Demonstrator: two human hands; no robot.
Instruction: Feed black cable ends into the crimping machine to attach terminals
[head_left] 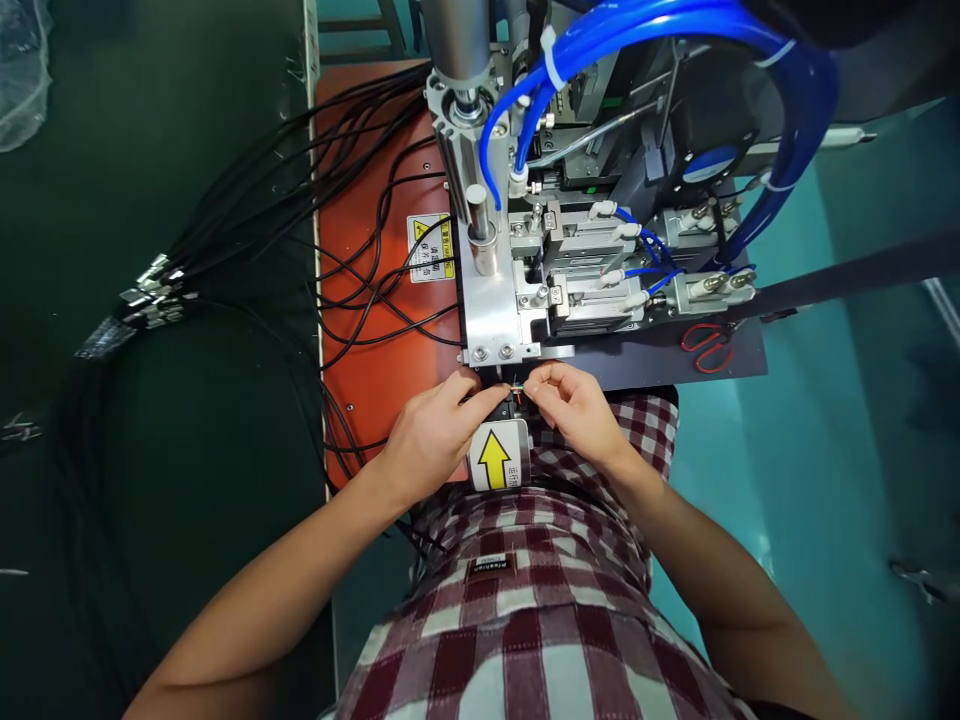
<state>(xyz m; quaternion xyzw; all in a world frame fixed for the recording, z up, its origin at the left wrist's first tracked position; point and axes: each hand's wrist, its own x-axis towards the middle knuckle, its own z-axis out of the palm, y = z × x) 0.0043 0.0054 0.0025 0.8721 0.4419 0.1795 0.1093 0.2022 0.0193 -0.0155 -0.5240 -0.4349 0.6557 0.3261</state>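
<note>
Thin coloured wires (517, 388) show between my fingertips, close in front of the machine's metal block (491, 330). My left hand (439, 430) is closed, its thumb and forefinger at the left end of these wires. From the other side my right hand (574, 405) pinches them between thumb and forefinger. A red strand hangs just under the fingertips. Black cables (367, 300) run over the orange plate (420, 380) to my left hand's side; which one belongs to the coloured wires is hidden. Below my fingers sits a white label with a yellow arrow (495, 458).
Pneumatic cylinders (592, 245) and blue air hoses (675, 25) rise beyond my hands. Red-handled scissors (707, 348) lie on the dark plate (645, 365) at right. At left, a cable bundle with metal connectors (157, 290) lies on a dark green surface (202, 450).
</note>
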